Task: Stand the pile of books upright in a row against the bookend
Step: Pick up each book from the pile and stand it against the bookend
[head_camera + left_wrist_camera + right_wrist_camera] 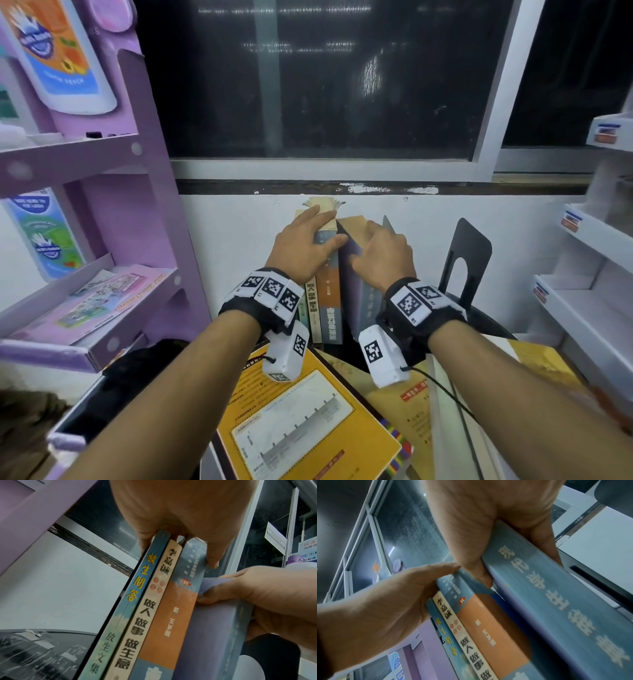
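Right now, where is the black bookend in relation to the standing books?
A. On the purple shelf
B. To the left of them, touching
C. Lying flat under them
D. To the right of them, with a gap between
D: in the head view the black bookend stands right of the standing books, and white wall shows between them.

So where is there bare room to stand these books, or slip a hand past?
Free: the gap between the thick blue book in the right hand and the black bookend. Crowded: near the front, where the yellow book and other flat books lie. The left hand holds the three upright books.
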